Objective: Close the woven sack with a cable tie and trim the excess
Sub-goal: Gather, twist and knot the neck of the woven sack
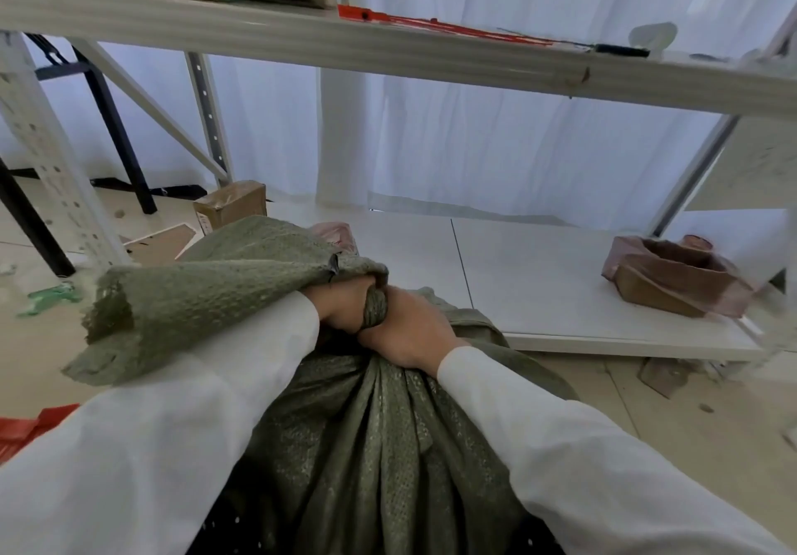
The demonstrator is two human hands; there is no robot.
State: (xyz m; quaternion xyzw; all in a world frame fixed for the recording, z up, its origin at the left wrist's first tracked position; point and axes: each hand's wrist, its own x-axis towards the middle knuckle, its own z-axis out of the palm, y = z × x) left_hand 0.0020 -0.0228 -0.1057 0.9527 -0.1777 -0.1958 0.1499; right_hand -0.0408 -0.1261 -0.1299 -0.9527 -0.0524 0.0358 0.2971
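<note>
Gripping the sack's (366, 446) twisted neck, both hands (375, 317) sit below red cable ties (453, 28) on shelf (302, 43).

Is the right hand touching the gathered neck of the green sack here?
Touching. The head view shows the right hand gripping the twisted neck of the green woven sack, with no gap.

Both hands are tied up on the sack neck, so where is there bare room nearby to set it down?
Bare: the low white shelf board, between the green sack and the torn brown box. Crowded: the floor left of the sack, with a small carton and scraps. Left hand and right hand grip the neck.
</note>
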